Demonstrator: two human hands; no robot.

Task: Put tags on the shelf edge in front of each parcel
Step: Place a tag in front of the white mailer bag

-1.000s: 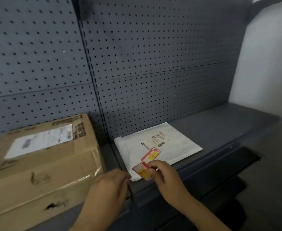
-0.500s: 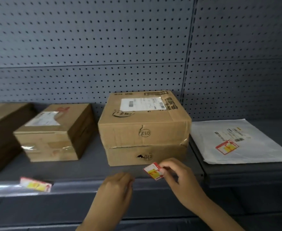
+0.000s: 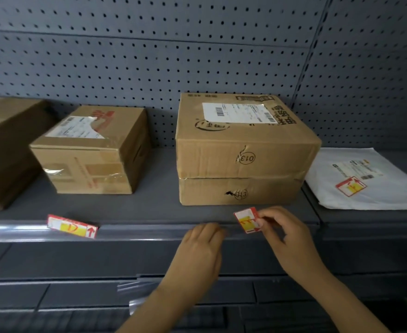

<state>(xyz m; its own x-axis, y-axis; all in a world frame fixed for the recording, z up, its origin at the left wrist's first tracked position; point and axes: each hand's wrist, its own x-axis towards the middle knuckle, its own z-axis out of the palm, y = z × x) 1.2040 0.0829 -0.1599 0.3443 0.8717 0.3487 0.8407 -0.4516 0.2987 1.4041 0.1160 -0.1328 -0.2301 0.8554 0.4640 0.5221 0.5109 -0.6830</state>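
Observation:
My right hand pinches a small red, white and yellow tag just above the grey shelf edge, in front of the large cardboard box marked 013. My left hand rests against the shelf edge just left of that tag, fingers curled, holding nothing that I can see. A second tag sits in the shelf edge strip in front of the smaller cardboard box. A white flat mailer lies to the right with a red tag-like sticker on it.
A dark brown box stands at the far left. Grey pegboard backs the shelf. A vertical seam splits the shelf between the big box and the mailer. Clear plastic strips lie on the lower shelf below my left hand.
The view swung left from the mailer to the boxes. My right hand carried the tag from the mailer to the shelf edge in front of the large box; my left hand followed.

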